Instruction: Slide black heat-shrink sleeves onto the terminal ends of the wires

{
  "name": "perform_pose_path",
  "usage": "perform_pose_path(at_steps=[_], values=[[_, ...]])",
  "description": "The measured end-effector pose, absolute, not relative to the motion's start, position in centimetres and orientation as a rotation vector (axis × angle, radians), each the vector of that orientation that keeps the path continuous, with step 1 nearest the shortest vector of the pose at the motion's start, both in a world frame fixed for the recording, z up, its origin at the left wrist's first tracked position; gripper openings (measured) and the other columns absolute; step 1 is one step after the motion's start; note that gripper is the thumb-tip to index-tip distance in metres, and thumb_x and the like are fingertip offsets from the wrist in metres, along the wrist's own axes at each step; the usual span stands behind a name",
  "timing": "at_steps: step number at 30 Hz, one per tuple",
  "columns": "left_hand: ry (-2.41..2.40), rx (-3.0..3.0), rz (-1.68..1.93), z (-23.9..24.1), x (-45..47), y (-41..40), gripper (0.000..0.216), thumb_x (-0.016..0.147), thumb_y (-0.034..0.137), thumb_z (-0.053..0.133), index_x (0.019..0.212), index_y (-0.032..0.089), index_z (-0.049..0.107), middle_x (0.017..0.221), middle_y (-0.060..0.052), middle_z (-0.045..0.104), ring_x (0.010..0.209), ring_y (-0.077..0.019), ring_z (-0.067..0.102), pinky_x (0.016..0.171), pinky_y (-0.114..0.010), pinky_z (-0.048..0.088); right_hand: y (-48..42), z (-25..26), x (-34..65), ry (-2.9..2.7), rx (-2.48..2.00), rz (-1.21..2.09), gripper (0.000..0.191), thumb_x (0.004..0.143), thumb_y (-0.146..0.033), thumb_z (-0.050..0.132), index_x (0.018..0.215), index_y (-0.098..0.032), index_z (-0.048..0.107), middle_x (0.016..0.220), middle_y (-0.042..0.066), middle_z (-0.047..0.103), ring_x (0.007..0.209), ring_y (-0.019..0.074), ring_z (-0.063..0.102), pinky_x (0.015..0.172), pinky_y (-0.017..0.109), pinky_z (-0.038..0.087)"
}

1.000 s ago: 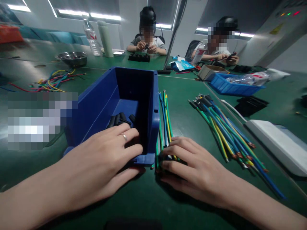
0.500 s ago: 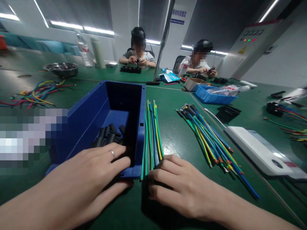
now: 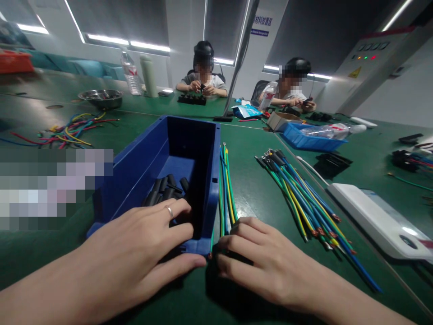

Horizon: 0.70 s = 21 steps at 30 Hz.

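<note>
My left hand [image 3: 142, 253] rests over the near lip of a blue plastic bin [image 3: 142, 167], fingers reaching into it and curled loosely; a ring shows on one finger. Several short black tubes [image 3: 167, 187] lie inside the bin just beyond the fingertips. My right hand [image 3: 260, 264] lies palm down on the green table, fingers bent over the near ends of a small bundle of green, yellow and blue wires [image 3: 226, 180] that runs along the bin's right wall. What the right fingers grip is hidden beneath them.
A larger fan of coloured wires [image 3: 301, 194] with terminals lies to the right, beside a white flat device [image 3: 379, 219]. Loose wires [image 3: 67, 128] and a steel bowl [image 3: 100, 97] sit at far left. Two people work across the table near a blue tray [image 3: 311, 140].
The head view tilted up and shifted sideways. Both hands stayed at the bin's near edge and the wire ends; my left thumb has slid right along the bin's front.
</note>
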<state>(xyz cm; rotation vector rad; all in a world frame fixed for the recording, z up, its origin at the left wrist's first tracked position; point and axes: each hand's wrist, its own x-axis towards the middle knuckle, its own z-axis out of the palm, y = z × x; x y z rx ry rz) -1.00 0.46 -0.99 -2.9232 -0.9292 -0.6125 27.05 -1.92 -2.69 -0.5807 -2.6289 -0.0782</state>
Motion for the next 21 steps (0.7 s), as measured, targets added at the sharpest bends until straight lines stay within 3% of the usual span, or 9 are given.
perform_pose_path(at_steps=[3,6,9,12,18,21], values=[[-0.862,-2.901,-0.606,-0.4,-0.5,0.4,0.059,0.118,0.050,0.026,0.097,0.025,0.075,0.114,-0.009,0.078,0.091,-0.0240,0.078,0.069,-0.033,0.060,-1.8,-3.0,27.2,-2.611,-0.665,-0.106,0.019,0.113,-0.024,0.052,0.125,-0.019,0.065,0.110,0.003,0.075,0.091,0.0183,0.060,0.084,0.034,0.047],[-0.774,-2.844,-0.621,-0.2,0.0,0.4,0.057,0.119,0.043,0.024,0.094,0.022,0.071,0.107,-0.010,0.078,0.087,-0.0231,0.076,0.067,-0.032,0.058,-1.7,-3.5,27.4,-2.566,-0.797,-0.137,0.023,0.113,-0.035,0.052,0.125,-0.020,0.064,0.123,0.005,0.075,0.108,0.0211,0.067,0.097,0.038,0.053],[-0.747,-2.774,-0.662,-0.5,0.2,0.4,0.054,0.119,0.041,0.026,0.092,0.020,0.068,0.105,-0.011,0.077,0.089,-0.0249,0.074,0.072,-0.035,0.058,-1.7,-3.7,27.5,-2.539,-1.019,-0.201,0.055,0.106,-0.058,0.060,0.141,-0.016,0.060,0.140,0.014,0.070,0.125,0.0316,0.067,0.108,0.054,0.056],[-0.749,-2.709,-0.645,-0.7,0.4,0.1,0.052,0.118,0.039,0.027,0.092,0.020,0.067,0.099,-0.012,0.077,0.085,-0.0274,0.073,0.069,-0.038,0.057,-1.7,-3.6,27.8,-2.550,-1.206,-0.126,0.083,0.098,-0.072,0.065,0.153,-0.012,0.055,0.153,0.020,0.062,0.135,0.0377,0.063,0.106,0.062,0.060],[-0.770,-2.697,-0.601,-0.5,0.8,-0.3,0.047,0.118,0.035,0.029,0.095,0.018,0.067,0.091,-0.010,0.076,0.080,-0.0261,0.072,0.068,-0.037,0.056,-1.2,-2.9,28.7,-2.598,-1.160,-0.049,0.079,0.098,-0.069,0.066,0.151,-0.010,0.060,0.155,0.019,0.061,0.137,0.0371,0.063,0.106,0.059,0.062],[-0.741,-2.719,-0.627,-0.6,1.0,-0.2,0.047,0.119,0.036,0.029,0.093,0.018,0.065,0.087,-0.007,0.073,0.076,-0.0241,0.069,0.067,-0.035,0.052,-0.8,-2.7,28.7,-2.554,-1.011,-0.090,0.051,0.101,-0.057,0.069,0.129,-0.015,0.073,0.133,0.012,0.075,0.122,0.0338,0.070,0.102,0.057,0.061]])
